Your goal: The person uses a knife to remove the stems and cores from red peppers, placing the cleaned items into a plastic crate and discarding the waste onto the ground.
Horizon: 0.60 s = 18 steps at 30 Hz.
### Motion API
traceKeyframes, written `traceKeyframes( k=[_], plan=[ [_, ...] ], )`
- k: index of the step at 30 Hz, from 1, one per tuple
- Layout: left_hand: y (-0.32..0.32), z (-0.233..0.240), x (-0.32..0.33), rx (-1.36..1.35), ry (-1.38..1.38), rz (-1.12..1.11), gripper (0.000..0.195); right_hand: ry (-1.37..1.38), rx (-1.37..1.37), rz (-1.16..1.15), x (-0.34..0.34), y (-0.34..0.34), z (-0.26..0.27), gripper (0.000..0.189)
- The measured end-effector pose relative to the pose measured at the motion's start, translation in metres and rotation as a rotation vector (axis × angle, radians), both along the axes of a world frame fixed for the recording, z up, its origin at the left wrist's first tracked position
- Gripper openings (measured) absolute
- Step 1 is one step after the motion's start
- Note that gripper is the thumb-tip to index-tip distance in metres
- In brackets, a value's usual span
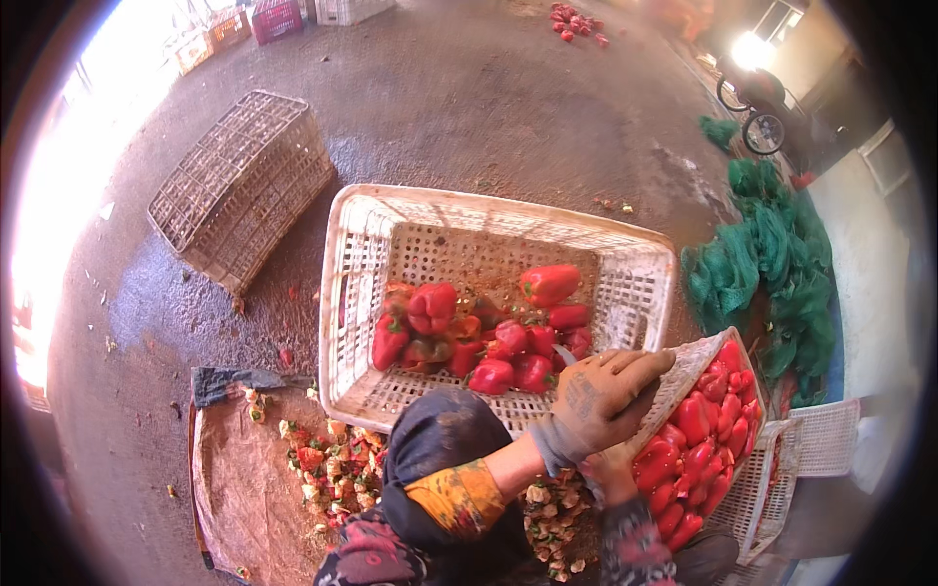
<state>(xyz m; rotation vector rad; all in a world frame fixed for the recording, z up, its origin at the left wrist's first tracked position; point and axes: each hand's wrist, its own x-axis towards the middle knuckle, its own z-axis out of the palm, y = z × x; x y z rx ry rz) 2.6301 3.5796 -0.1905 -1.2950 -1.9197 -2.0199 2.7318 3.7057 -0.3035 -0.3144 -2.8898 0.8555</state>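
Observation:
My left hand [604, 399], in a worn tan work glove, is over the right front corner of a large white plastic crate [498, 198]. Its fingers curl toward the right, and whatever they grip is hidden. A curved knife blade [566, 355] shows just beyond the glove; which hand holds it cannot be seen. My right hand [612, 469] lies below the left and is mostly covered by it, beside a tilted crate [678, 377] full of red bell peppers [700, 439]. Several more red bell peppers [513, 366] lie in the white crate.
Pepper cores [337, 469] are strewn over a sheet [245, 476] at lower left, with more cores [553, 520] by my legs. A crate [242, 183] stands at upper left. Green netting [769, 249] lies along the right wall. Peppers [575, 22] are heaped on the far floor.

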Motion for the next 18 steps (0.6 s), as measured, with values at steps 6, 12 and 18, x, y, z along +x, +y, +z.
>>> traceKeyframes(
  k=[6,12,18],
  plan=[
    [-0.007,-0.008,-0.036,0.212,-0.175,0.193,0.046,-0.183,-0.523,-0.103,-0.162,-0.110,-0.096,0.040],
    [0.007,0.007,-0.040,0.286,-0.297,0.203,0.044,-0.317,-0.404,-0.168,-0.196,-0.105,-0.171,0.043],
    [-0.003,-0.002,-0.049,0.257,-0.305,0.250,0.043,-0.534,-1.357,-0.272,-0.183,-0.133,-0.105,0.015]
  ],
)
